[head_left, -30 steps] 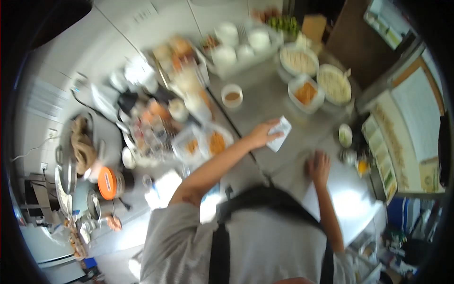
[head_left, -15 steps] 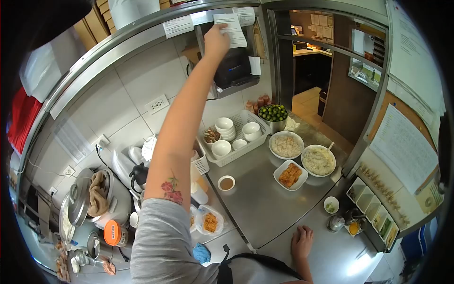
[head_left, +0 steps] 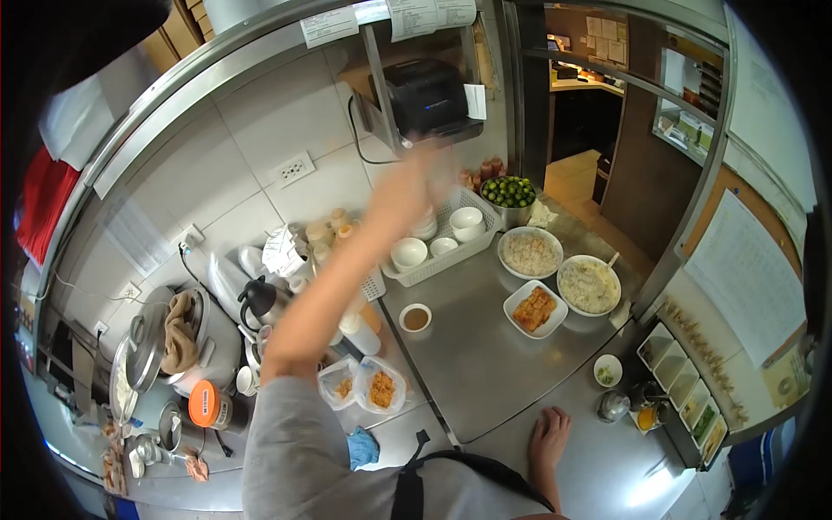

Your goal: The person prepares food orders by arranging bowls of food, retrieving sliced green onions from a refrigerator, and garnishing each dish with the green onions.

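My left hand [head_left: 422, 180] is raised over the white basket of bowls [head_left: 485, 245], below the black printer [head_left: 426, 97]; motion smears its fingers. Above it, several paper slips [head_left: 413, 19] hang from the metal rail. My right hand [head_left: 549, 432] rests on the steel counter [head_left: 485, 381], its fingers lying loosely apart with nothing in them. Further back stand a square dish of golden-brown pieces [head_left: 535, 309], a bowl of rice [head_left: 530, 252], another bowl of pale food [head_left: 589, 286] and a small cup of brown sauce [head_left: 415, 318].
A bowl of green fruit [head_left: 509, 192] stands behind the basket. Left of the arm are a large cooker [head_left: 204, 347], an orange-lidded tub [head_left: 206, 404] and two bags of orange food [head_left: 381, 388]. At the right is a rack of ingredient trays [head_left: 685, 387].
My left hand has come down from the rail, where the slip it was touching now hangs with the others. My right hand has stayed on the counter.
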Available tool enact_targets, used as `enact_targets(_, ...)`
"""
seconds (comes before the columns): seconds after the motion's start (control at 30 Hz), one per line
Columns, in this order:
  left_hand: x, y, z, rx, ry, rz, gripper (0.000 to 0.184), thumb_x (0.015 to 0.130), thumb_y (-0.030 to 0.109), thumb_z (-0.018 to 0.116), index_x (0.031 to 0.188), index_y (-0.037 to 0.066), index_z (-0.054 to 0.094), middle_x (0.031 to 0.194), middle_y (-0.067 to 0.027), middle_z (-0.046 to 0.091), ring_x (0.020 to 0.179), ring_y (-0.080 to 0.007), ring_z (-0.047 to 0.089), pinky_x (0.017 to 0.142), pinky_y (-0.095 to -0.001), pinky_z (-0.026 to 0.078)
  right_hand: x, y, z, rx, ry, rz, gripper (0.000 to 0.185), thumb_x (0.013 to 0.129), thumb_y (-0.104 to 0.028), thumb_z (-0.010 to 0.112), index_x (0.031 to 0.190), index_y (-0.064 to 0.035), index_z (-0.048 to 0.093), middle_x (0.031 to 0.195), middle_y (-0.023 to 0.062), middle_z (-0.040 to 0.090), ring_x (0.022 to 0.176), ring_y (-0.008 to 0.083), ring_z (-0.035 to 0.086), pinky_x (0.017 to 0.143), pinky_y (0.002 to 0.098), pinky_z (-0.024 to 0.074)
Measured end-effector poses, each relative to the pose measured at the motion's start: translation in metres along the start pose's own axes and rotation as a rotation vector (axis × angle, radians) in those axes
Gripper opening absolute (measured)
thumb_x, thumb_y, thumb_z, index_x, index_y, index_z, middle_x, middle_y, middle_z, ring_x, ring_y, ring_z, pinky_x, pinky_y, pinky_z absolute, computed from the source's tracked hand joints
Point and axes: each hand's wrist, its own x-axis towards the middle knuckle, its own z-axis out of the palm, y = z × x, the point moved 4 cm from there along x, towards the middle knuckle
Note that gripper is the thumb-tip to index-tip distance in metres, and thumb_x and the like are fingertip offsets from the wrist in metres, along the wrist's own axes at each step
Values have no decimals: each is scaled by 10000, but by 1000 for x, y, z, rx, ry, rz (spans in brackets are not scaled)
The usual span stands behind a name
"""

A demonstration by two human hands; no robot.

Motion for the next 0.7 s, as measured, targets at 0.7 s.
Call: enact_targets(0.7, -511, 21, 72, -490, -55, -1059, 322, 760, 172, 611, 1026, -4, 568, 973, -209, 605, 864, -320, 599, 773, -393, 468, -57, -172, 108, 237, -466, -836, 468, 712, -60, 575, 1177, -109, 559, 1196, 120, 499, 1180, 290, 417, 1026, 430, 323)
